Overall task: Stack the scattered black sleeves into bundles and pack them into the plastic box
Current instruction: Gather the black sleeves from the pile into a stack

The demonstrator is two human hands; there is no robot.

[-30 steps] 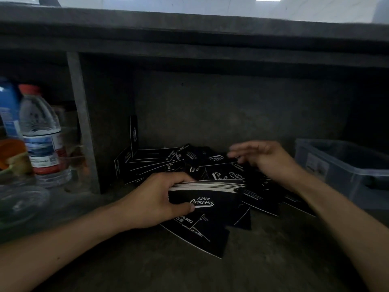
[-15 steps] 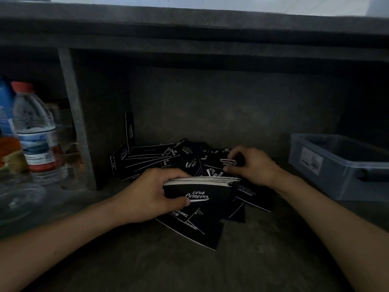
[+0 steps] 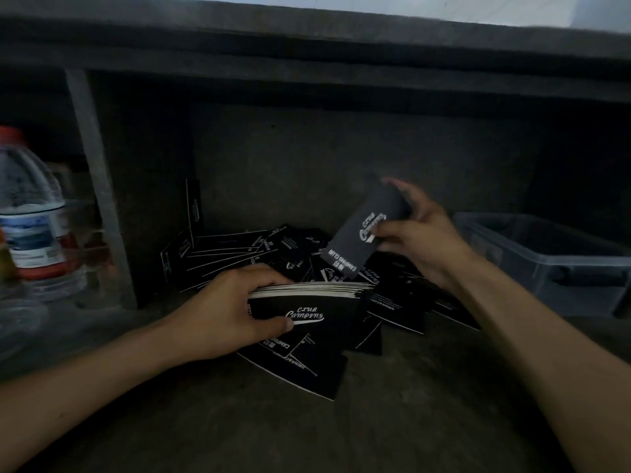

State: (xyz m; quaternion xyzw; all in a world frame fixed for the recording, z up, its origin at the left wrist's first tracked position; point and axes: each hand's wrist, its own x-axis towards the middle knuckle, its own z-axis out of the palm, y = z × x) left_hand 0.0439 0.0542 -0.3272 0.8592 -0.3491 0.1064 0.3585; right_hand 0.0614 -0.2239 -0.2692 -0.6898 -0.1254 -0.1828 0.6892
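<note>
Half a second ago my right hand (image 3: 420, 240) was down in the heap, fingers working at one piece; now it is raised above it, thumb and fingers pinching a single sleeve (image 3: 362, 244) that tilts down toward my other hand. My left hand (image 3: 228, 312) has not shifted: it grips the bundle (image 3: 307, 303) on edge, thumb across the printed front and fingers curled over the top, with the pale edges of the stacked pieces showing in a row.

I judge this to be the stacking step, still early. The loose sleeves (image 3: 235, 254) lie fanned and overlapping behind and under the bundle, some leaning against the back corner, and more spread out to the right under my forearm. The plastic box (image 3: 546, 264) sits well apart on the right; I cannot tell what is in it, as its inside is too dark.

Next I would need to turn the lifted piece so its print and curve match the bundle, slide it onto the stack and square the edges with my left hand's grip loosened only slightly.

All of this lies on a rough grey concrete shelf (image 3: 375, 431) in a dim recess with a concrete back wall (image 3: 341, 158) and a slab overhead. An upright divider (image 3: 99, 186) closes the left side; beyond it stands a water bottle (image 3: 30, 216) with a red cap.
</note>
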